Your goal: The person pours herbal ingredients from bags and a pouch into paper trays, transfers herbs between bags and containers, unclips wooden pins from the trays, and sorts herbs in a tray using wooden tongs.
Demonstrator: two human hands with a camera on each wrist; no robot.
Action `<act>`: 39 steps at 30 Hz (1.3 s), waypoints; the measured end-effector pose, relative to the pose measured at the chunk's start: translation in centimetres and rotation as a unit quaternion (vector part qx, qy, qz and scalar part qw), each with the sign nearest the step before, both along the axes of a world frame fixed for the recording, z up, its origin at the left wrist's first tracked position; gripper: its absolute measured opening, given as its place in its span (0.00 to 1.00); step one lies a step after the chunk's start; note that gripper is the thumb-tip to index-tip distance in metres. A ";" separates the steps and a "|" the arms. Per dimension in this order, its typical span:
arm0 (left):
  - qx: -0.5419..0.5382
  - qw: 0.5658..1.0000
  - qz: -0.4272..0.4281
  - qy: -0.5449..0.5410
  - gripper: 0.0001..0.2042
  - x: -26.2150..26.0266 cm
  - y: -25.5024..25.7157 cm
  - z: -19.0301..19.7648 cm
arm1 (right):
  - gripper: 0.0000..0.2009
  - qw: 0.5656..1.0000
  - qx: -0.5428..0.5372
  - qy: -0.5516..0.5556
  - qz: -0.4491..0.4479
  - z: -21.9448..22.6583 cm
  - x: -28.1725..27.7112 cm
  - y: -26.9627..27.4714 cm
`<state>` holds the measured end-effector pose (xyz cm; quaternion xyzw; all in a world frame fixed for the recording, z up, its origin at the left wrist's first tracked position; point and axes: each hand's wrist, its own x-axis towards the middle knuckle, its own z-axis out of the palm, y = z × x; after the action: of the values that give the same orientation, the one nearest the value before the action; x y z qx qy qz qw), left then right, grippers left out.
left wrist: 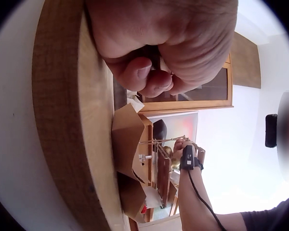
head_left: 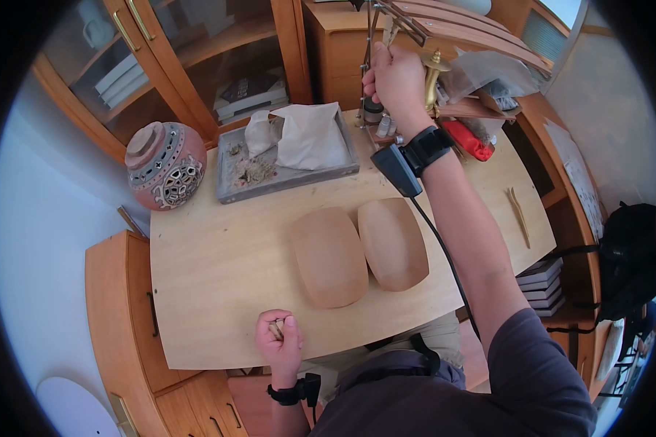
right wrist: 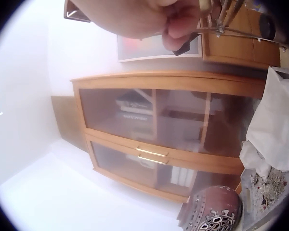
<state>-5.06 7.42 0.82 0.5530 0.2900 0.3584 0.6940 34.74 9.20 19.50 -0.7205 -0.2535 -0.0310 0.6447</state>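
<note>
In the head view the left hand (head_left: 280, 342), low over the table's front edge, curls around small pale pieces (head_left: 276, 330). The left wrist view shows its curled fingers (left wrist: 156, 82) from below. The right hand (head_left: 397, 80) reaches up to a metal-framed rack (head_left: 370, 44) at the back right, its fingers bent beside thin pale sticks (head_left: 390, 33). Whether it grips one of them is hidden. In the right wrist view the right hand (right wrist: 154, 19) is partly cut off. Two brown paper trays (head_left: 329, 258) (head_left: 393, 244) lie side by side on the table.
A grey tray (head_left: 288, 186) holds white paper and dry crumbs. Left of it stands a patterned red pot (head_left: 169, 166). A brass piece (head_left: 431, 80) and a red packet (head_left: 466, 140) are by the rack. Wooden tweezers (head_left: 518, 215) lie at the right.
</note>
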 end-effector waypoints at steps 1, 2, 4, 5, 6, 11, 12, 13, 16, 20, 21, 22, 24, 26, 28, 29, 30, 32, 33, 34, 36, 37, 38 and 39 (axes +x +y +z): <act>-0.001 1.000 0.001 0.001 0.04 0.0 0.0 0.0 | 0.17 1.000 -0.003 -0.007 -0.007 0.2 0.1 0.1; -0.001 1.000 -0.003 -0.004 0.04 0.0 0.0 0.0 | 0.17 1.000 -0.004 -0.006 -0.007 0.3 0.3 0.2; -0.002 1.000 -0.007 -0.008 0.04 0.1 0.1 0.0 | 0.17 1.000 0.019 -0.009 -0.008 0.4 0.4 0.3; -0.006 1.000 -0.011 -0.014 0.04 0.1 0.1 0.1 | 0.17 1.000 0.018 -0.009 -0.008 0.5 0.4 0.3; -0.010 1.000 -0.014 -0.019 0.04 0.1 0.0 0.2 | 0.16 1.000 0.017 -0.005 -0.011 0.4 0.3 0.2; -0.011 1.000 -0.013 -0.011 0.05 0.1 0.0 0.1 | 0.20 1.000 0.020 -0.001 -0.022 -0.1 0.3 0.4; -0.007 1.000 -0.013 -0.008 0.05 0.1 0.0 0.1 | 0.20 1.000 0.022 0.007 -0.014 -0.3 0.2 0.4; -0.007 1.000 -0.014 -0.008 0.05 0.0 0.0 0.1 | 0.21 1.000 0.024 0.015 -0.006 -0.4 -0.2 0.3; -0.002 1.000 -0.015 -0.005 0.05 0.0 -0.1 0.2 | 0.22 0.996 -0.025 0.060 0.057 -0.7 -1.5 -0.1; 0.006 1.000 -0.012 -0.022 0.06 0.0 0.1 -0.1 | 0.19 0.985 -0.122 0.061 0.108 -1.9 -5.8 -2.1; 0.005 0.999 -0.011 -0.038 0.07 0.1 0.2 -0.1 | 0.19 0.985 -0.121 0.061 0.109 -2.6 -6.8 -2.9; 0.006 0.999 -0.010 -0.037 0.07 0.0 0.3 0.0 | 0.16 0.982 -0.135 0.014 0.134 -3.6 -7.7 -3.8; -0.050 0.992 -0.033 -0.115 0.11 0.0 0.5 0.2 | 0.11 0.969 -0.154 -0.051 0.187 -5.8 -9.5 -5.7; -0.059 0.989 -0.040 -0.126 0.12 -0.1 0.7 0.0 | 0.10 0.959 -0.157 -0.068 0.224 -5.2 -12.7 -8.5; -0.078 0.987 -0.042 -0.137 0.13 -0.2 0.6 0.1 | 0.09 0.929 -0.212 -0.044 0.300 -4.7 -15.3 -10.9; -0.086 0.986 -0.035 -0.135 0.14 0.0 0.6 0.3 | 0.09 0.923 -0.216 -0.035 0.318 -4.6 -16.6 -11.9; -0.109 0.987 -0.016 -0.118 0.15 0.4 0.1 1.5 | 0.10 0.911 -0.220 -0.003 0.349 -4.6 -17.8 -12.7; -0.095 0.989 -0.009 -0.115 0.17 1.9 -1.0 4.4 | 0.10 0.888 -0.224 0.040 0.399 -5.1 -19.7 -13.8; -0.059 0.989 -0.025 -0.130 0.19 2.6 -1.4 5.3 | 0.09 0.878 -0.240 0.047 0.412 -5.4 -20.5 -14.3; -0.031 0.990 -0.042 -0.134 0.20 3.3 -1.7 5.9 | 0.07 0.869 -0.256 0.051 0.421 -5.6 -21.0 -14.7; -0.003 0.989 -0.060 -0.135 0.22 4.0 -2.5 7.1 | 0.08 0.871 -0.238 0.065 0.426 -6.6 -22.0 -15.3; 0.004 0.987 -0.084 -0.140 0.22 4.4 -2.9 7.6 | 0.09 0.879 -0.219 0.073 0.418 -7.0 -22.2 -15.5; 0.010 0.983 -0.111 -0.144 0.23 4.7 -3.1 8.0 | 0.09 0.879 -0.218 0.075 0.416 -7.0 -22.2 -15.8; 0.008 0.983 -0.115 -0.142 0.23 4.9 -3.3 8.2 | 0.09 0.884 -0.208 0.074 0.411 -6.9 -22.2 -16.0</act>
<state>-0.11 4.08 8.99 0.5315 0.1203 0.3538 0.7602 12.50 -6.83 12.58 -0.6697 -0.4793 0.3435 0.4515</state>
